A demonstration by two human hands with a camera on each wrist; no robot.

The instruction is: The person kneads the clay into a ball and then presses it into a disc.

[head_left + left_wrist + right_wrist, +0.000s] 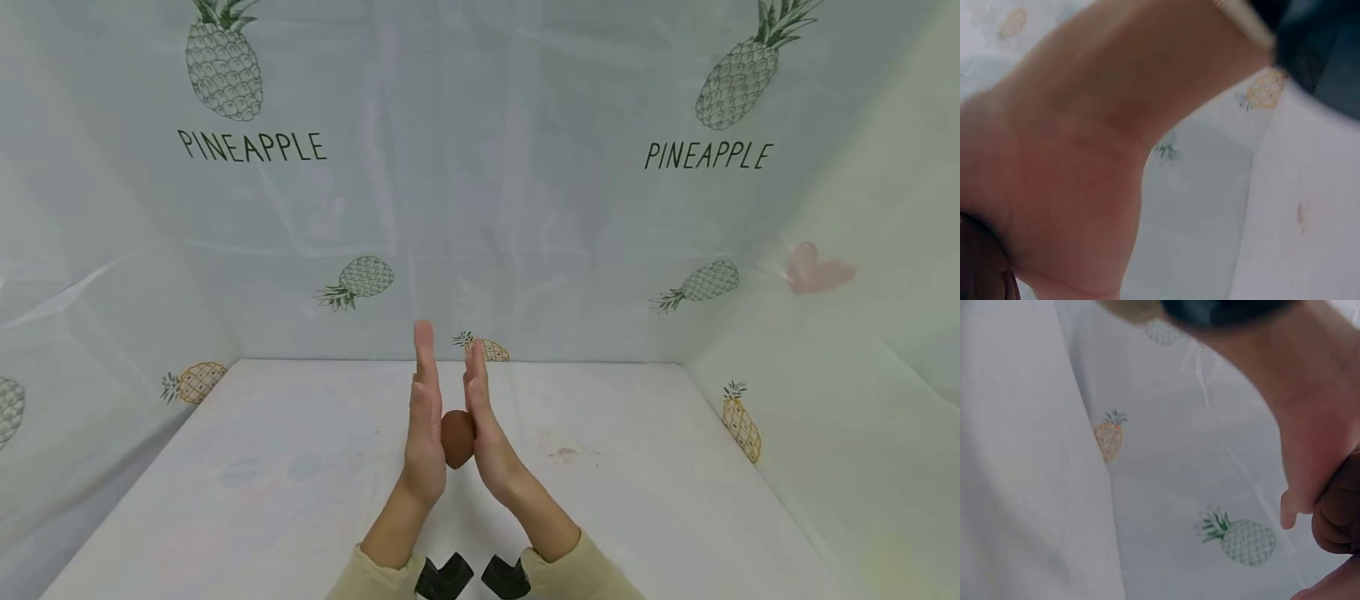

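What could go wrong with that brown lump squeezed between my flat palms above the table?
The brown lump is held only by the pressure of the left hand and right hand, fingers straight, so it could slip down onto the table. Being soft-looking, it might also smear or stick to the palms.

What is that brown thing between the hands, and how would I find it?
Start at the white table walled in by pineapple-print sheets. Near its middle, the left hand and right hand stand upright, palms facing each other. Pressed between the palms is a small brown lump, maybe clay; it is the only brown, rounded thing there.
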